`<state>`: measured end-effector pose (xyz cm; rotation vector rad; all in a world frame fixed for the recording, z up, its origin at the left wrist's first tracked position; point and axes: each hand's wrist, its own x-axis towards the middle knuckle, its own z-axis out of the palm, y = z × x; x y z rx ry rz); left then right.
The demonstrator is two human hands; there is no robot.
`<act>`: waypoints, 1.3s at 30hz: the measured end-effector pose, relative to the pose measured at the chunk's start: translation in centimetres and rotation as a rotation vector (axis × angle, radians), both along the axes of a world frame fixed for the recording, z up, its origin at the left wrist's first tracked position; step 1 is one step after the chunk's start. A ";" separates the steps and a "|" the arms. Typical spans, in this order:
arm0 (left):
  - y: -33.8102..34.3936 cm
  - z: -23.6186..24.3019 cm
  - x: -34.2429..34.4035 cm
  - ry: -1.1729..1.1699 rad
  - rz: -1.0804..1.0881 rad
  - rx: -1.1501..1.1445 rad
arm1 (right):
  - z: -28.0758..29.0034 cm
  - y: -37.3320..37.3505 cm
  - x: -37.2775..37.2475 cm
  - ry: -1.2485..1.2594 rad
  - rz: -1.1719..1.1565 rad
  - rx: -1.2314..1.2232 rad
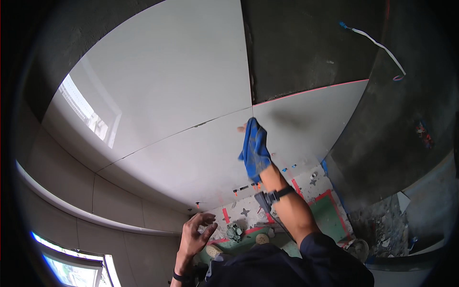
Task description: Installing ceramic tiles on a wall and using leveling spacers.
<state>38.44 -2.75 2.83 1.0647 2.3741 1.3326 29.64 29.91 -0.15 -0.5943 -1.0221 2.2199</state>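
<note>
My right hand (253, 150) stretches forward to the large white wall tile (191, 62), close to the seam between panels. Crumpled blue cloth (256, 146) covers most of this hand, and one bare fingertip shows at its left side. The fingers under the cloth are largely hidden, and the hand is slightly blurred. Lower down, my left hand (193, 234) is raised before the wall with nothing in it. Its fingers are loosely bent and apart.
Orange tile clips (235, 193) sit along the wall's foot. The floor below has red tape (226, 215), a crumpled grey-green rag (234, 232) and rubble (387, 227) at the right. A white cable (382, 46) hangs from the dark wall. A window (79, 270) is lower left.
</note>
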 end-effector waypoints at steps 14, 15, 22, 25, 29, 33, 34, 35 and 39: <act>-13.4 -8.1 -7.5 -0.066 0.083 -0.158 | -5.9 7.6 -6.8 -0.042 -0.335 0.358; -14.5 -8.0 -8.2 -0.063 0.079 -0.158 | -5.3 7.5 -6.6 -0.080 -0.297 0.310; -21.4 -11.5 -11.5 -0.238 0.100 -0.139 | -1.8 1.8 -7.0 -0.163 -0.272 0.114; -23.2 -12.2 -12.5 -0.216 0.069 -0.163 | -1.5 -0.4 -7.7 -0.184 -0.210 0.204; -24.7 -12.7 -13.3 -0.213 0.048 -0.135 | -1.3 -5.1 -9.5 -0.254 -0.172 0.252; -25.9 -13.1 -14.2 -0.250 0.034 -0.103 | -1.5 -9.7 -10.9 -0.170 -0.170 0.234; -26.3 -13.4 -14.4 -0.250 0.027 -0.104 | -1.4 -10.7 -11.3 -0.170 -0.173 0.240; -26.8 -13.6 -14.6 -0.250 0.025 -0.099 | -1.2 -11.7 -11.7 -0.176 -0.149 0.244; -29.1 -14.6 -15.1 -0.223 0.040 -0.094 | -0.6 -16.4 -13.7 -0.155 -0.153 0.230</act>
